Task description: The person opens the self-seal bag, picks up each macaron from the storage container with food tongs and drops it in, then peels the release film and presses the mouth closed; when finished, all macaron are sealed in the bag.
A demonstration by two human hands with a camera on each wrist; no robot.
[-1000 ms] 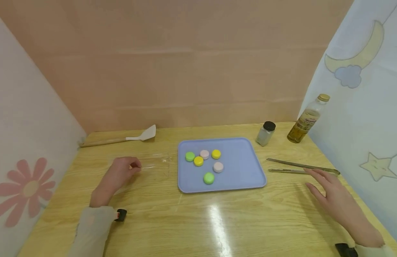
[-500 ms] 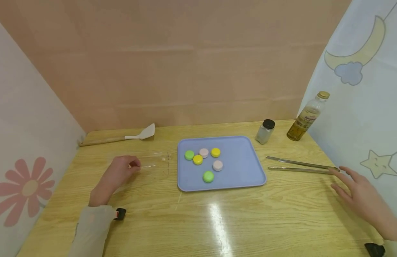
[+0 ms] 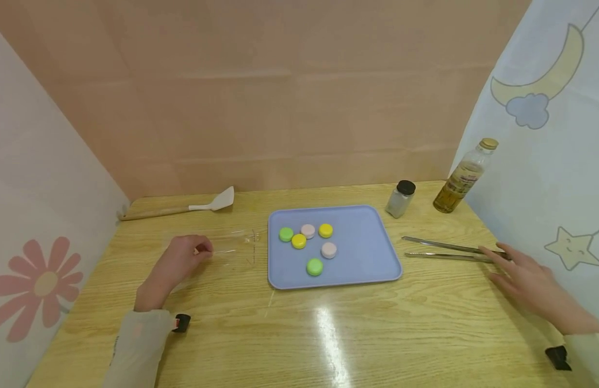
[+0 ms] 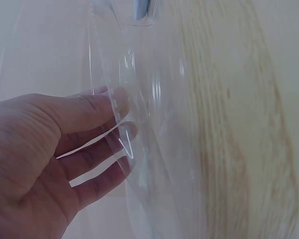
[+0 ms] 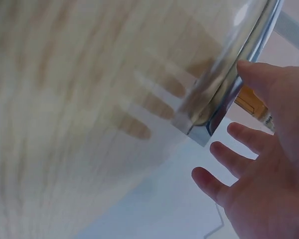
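Observation:
My left hand [image 3: 178, 264] pinches a thin clear plastic bag [image 4: 162, 114] at the table's left side. In the left wrist view the film's edge lies between thumb and fingers, and some fingertips show through it. My right hand [image 3: 534, 283] is at the near right end of metal tongs [image 3: 445, 257], whose two arms point left toward the tray. Seen from the right wrist, the thumb is at the tongs' side and the other fingers are spread apart, not curled round them. A lavender tray [image 3: 367, 242] between the hands holds several green, yellow and pale pink macarons [image 3: 315, 267].
A white-headed spatula [image 3: 221, 200] with a wooden handle lies at the back left. Behind the tongs stand a small black-lidded jar [image 3: 400, 200] and a tall oil bottle [image 3: 459, 183]. Printed cloth walls rise at both sides, with a brown sheet [image 3: 289, 108] behind.
My right hand has moved right along the tongs to their end, then slightly back left over that end. The left hand stays in place with the plastic bag.

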